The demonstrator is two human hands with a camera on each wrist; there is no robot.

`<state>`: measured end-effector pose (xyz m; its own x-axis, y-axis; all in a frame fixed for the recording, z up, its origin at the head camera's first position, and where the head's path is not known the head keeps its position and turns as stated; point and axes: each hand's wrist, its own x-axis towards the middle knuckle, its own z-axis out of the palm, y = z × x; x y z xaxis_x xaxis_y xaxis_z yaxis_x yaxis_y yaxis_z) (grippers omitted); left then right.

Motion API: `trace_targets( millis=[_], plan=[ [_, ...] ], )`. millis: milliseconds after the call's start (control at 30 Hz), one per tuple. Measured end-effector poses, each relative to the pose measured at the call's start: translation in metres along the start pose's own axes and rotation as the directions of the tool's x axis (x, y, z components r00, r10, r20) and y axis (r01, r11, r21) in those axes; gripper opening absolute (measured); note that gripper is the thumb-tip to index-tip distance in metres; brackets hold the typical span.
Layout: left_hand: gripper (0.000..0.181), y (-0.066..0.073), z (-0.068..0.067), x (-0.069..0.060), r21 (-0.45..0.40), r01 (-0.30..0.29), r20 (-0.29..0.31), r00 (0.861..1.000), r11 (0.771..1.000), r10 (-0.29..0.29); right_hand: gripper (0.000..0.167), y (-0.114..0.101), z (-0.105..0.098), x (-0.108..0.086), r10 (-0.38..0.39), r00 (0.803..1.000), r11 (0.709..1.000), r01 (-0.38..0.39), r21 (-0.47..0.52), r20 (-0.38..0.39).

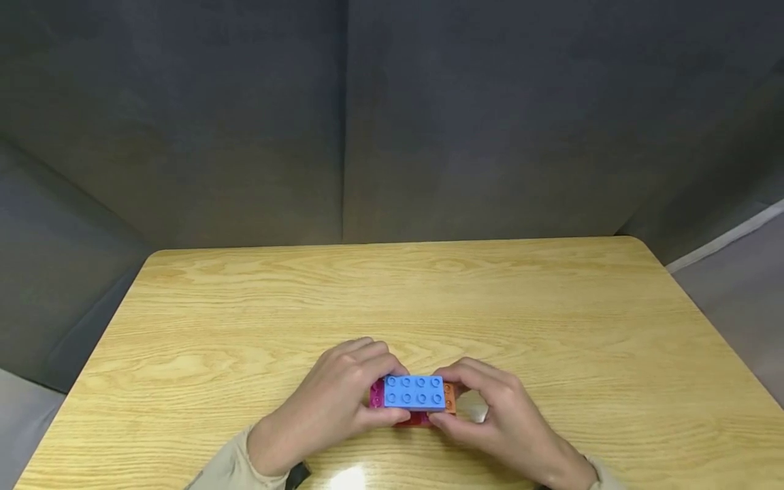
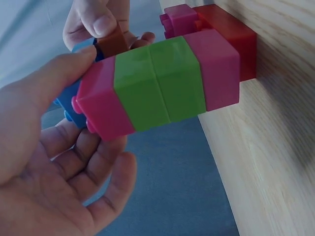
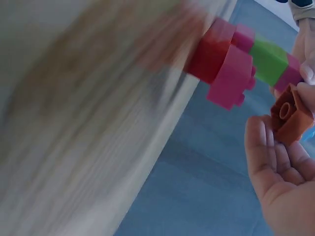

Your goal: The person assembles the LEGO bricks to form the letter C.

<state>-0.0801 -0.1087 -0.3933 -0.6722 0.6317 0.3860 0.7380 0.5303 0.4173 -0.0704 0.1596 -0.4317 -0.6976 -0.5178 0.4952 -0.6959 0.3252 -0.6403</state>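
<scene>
A blue toy building brick (image 1: 414, 391) lies across the top of a stack, with an orange brick (image 3: 295, 118) under its right end. My left hand (image 1: 343, 395) pinches the blue brick's left part between thumb and fingers. At the other end, my right hand (image 1: 496, 401) grips the joined blue and orange bricks. Below the blue brick's left end runs a column of green bricks (image 2: 160, 83) between an upper pink brick (image 2: 101, 98) and a lower pink brick (image 2: 214, 69). A red brick (image 2: 231, 34) forms the base on the table, and another pink brick (image 3: 231, 78) stands on it.
The wood-grain table (image 1: 245, 306) spreads around the stack, which stands near its front edge. Dark grey curtains (image 1: 429, 122) hang behind and at the sides.
</scene>
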Motion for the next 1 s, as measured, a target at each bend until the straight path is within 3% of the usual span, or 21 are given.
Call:
trace_targets(
  millis=[267, 600, 1000],
  plan=[
    [0.033, -0.0002, -0.0007, -0.001, 0.015, -0.013, 0.003, 1.0, 1.0, 0.013, 0.044, -0.0019, 0.0031, -0.003, 0.032, 0.999, 0.999, -0.031, 0.03, -0.015],
    [0.033, 0.0009, -0.0009, -0.0007, 0.045, -0.013, -0.006, 1.0, 0.999, 0.013, 0.043, -0.0072, 0.0032, -0.0027, 0.091, 0.996, 0.985, -0.09, 0.144, 0.003],
    [0.034, -0.0002, 0.0002, -0.0011, 0.053, -0.022, -0.009, 1.0, 0.998, 0.023, 0.042, -0.0087, 0.003, -0.0024, 0.094, 0.995, 0.991, -0.095, 0.09, 0.013]
  ],
)
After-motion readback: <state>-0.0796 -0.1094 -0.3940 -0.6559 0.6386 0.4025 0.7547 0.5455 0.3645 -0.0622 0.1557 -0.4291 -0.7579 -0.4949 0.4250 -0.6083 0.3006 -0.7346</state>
